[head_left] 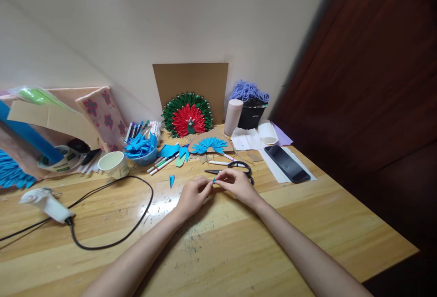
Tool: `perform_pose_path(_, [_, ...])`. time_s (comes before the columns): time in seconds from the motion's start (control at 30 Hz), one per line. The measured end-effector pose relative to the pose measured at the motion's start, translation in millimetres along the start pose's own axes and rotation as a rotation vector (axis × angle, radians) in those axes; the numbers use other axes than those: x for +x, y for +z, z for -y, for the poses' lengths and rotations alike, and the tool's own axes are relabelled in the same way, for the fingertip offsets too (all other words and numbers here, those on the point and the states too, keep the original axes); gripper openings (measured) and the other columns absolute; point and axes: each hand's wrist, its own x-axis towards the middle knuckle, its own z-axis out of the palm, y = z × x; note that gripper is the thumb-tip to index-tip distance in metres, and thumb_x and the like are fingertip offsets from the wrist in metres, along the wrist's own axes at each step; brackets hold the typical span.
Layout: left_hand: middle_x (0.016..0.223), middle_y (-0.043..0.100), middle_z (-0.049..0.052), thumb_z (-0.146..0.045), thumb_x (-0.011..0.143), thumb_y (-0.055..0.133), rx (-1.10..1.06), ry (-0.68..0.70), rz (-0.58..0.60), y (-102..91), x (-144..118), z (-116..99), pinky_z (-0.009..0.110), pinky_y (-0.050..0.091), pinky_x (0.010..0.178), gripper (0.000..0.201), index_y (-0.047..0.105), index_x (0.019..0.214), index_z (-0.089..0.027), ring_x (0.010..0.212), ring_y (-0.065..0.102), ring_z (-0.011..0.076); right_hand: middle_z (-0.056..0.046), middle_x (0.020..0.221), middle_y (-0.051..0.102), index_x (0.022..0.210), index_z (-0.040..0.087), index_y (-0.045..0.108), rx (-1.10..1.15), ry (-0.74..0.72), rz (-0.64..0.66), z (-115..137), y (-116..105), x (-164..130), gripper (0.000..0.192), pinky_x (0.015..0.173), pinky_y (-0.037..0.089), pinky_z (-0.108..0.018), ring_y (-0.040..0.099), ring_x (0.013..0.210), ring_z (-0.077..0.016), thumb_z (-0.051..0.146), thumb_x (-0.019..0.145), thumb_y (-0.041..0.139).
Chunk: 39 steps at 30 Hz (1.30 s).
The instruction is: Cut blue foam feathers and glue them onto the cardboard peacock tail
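Observation:
Between the fingertips of my left hand (194, 195) and my right hand (238, 187) is a small blue paper piece (214, 180), pinched from both sides and mostly covered by the fingers. Just behind my right hand lie black-handled scissors (239, 165). Another folded blue piece (171, 181) rests on the table left of my left hand. Farther back, a cardboard half-round (198, 148) carries a fan of blue pointed petals (210, 145). A blue-filled bowl (140, 157) holds many similar pieces.
A hot glue gun (48, 203) lies at left, its black cord (150, 197) looping toward the middle. Nearby stands a paper cup (114, 164). A red and green peacock (191, 115) leans on a brown board (191, 76). A phone (287, 164) lies at right beside white paper.

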Motion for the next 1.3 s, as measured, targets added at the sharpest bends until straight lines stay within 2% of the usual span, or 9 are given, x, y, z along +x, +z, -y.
perform_pose_path(0.4, [0.071, 0.064, 0.004, -0.03, 0.086, 0.041, 0.078, 0.048, -0.018, 2.2, -1.6, 3.1, 0.022, 0.038, 0.06, 0.03, 0.069, 0.082, -0.017, 0.064, 0.055, 0.0127, -0.003, 0.074, 0.065, 0.077, 0.016, 0.063, -0.051, -0.035, 0.008, 1.2, 0.0, -0.9, 0.013, 0.065, 0.048, -0.026, 0.06, 0.07, -0.0151, 0.029, 0.073, 0.062])
perform_pose_path(0.6, [0.074, 0.065, 0.004, -0.029, 0.086, 0.042, 0.081, 0.047, -0.018, 2.8, -1.3, 3.5, 0.022, 0.038, 0.061, 0.029, 0.068, 0.084, -0.017, 0.066, 0.055, 0.0126, -0.005, 0.08, 0.066, 0.084, 0.015, 0.064, -0.028, -0.004, 0.014, -2.2, -1.8, 0.7, 0.02, 0.067, 0.048, -0.028, 0.06, 0.073, -0.0159, 0.031, 0.071, 0.064])
perform_pose_path(0.87, [0.076, 0.064, 0.004, -0.028, 0.086, 0.043, 0.074, 0.064, -0.013, 3.7, -1.0, 4.5, 0.023, 0.039, 0.063, 0.026, 0.067, 0.085, -0.018, 0.07, 0.055, 0.0138, -0.003, 0.074, 0.065, 0.077, 0.016, 0.065, -0.048, 0.0, 0.032, -2.6, -4.0, 1.3, 0.018, 0.064, 0.047, -0.026, 0.06, 0.069, -0.0154, 0.032, 0.072, 0.063])
perform_pose_path(1.3, [0.07, 0.056, 0.001, -0.03, 0.083, 0.048, 0.056, 0.04, -0.124, 4.3, -2.8, 5.8, 0.021, 0.035, 0.054, 0.021, 0.064, 0.091, -0.019, 0.057, 0.046, 0.01, -0.002, 0.076, 0.063, 0.077, 0.016, 0.062, -0.061, -0.002, 0.005, 0.1, -2.5, 1.2, 0.015, 0.067, 0.046, -0.026, 0.058, 0.071, -0.0145, 0.03, 0.075, 0.059])
